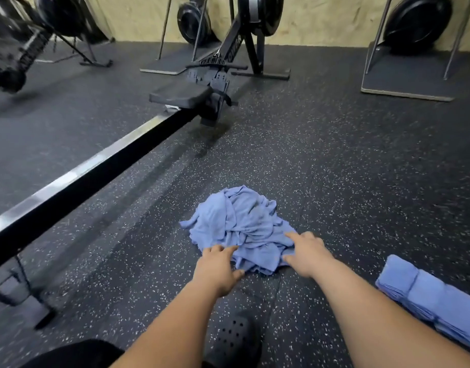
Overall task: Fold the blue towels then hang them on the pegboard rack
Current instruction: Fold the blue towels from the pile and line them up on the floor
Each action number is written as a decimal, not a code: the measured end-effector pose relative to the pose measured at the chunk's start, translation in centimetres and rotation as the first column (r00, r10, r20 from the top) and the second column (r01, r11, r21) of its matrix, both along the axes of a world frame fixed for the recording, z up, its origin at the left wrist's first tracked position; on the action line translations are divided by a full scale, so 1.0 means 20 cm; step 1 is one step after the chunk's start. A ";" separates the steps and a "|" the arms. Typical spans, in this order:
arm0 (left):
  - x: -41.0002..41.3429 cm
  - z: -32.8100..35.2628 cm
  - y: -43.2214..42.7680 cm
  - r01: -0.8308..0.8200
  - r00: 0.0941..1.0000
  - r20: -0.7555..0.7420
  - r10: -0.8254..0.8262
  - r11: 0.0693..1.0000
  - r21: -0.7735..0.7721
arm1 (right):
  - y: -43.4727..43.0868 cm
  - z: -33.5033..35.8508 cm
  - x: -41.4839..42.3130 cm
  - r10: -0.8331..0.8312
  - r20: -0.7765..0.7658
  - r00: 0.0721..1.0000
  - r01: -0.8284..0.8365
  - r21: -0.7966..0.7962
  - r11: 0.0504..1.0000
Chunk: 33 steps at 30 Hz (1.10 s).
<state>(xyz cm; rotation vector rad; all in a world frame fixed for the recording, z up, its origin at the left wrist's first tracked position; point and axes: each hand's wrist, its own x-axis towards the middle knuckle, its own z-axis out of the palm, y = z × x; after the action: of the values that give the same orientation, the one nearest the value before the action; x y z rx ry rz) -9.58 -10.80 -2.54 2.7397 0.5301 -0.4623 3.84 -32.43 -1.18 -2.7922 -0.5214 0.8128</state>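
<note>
A crumpled heap of blue towels lies on the speckled black rubber floor in front of me. My left hand reaches to the heap's near left edge, its fingertips touching the cloth. My right hand lies at the heap's near right edge with fingers stretched out onto the fabric. Neither hand grips a towel. A stack of folded blue towels sits on the floor at the right. No pegboard rack is in view.
A rowing machine's long rail runs diagonally on the left, with its seat and upright frame farther back. Stands holding black weight plates line the plywood wall. My black perforated shoe is below the heap.
</note>
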 end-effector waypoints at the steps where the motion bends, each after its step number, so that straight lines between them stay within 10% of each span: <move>1: 0.00 -0.01 0.04 -0.010 1.000 0.006 0.010 1.000 -0.002 | 0.05 -0.02 0.00 0.032 0.000 0.999 -0.032 -0.005 0.999; 22: 0.26 -0.41 0.42 -0.063 0.998 0.020 0.065 0.996 -0.056 | 0.68 -0.60 0.21 0.327 0.086 0.941 -0.318 -0.101 0.943; 33: 0.37 -0.19 0.31 -0.079 0.977 0.186 0.103 0.988 -0.133 | 0.62 -0.16 0.29 -0.060 0.337 0.940 -0.104 0.447 0.889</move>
<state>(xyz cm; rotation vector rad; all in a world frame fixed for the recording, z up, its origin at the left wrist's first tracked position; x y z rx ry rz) -2.22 -4.62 -6.31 2.5910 0.5546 -0.1980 9.69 -20.04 -4.40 -2.4781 -0.6969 0.1570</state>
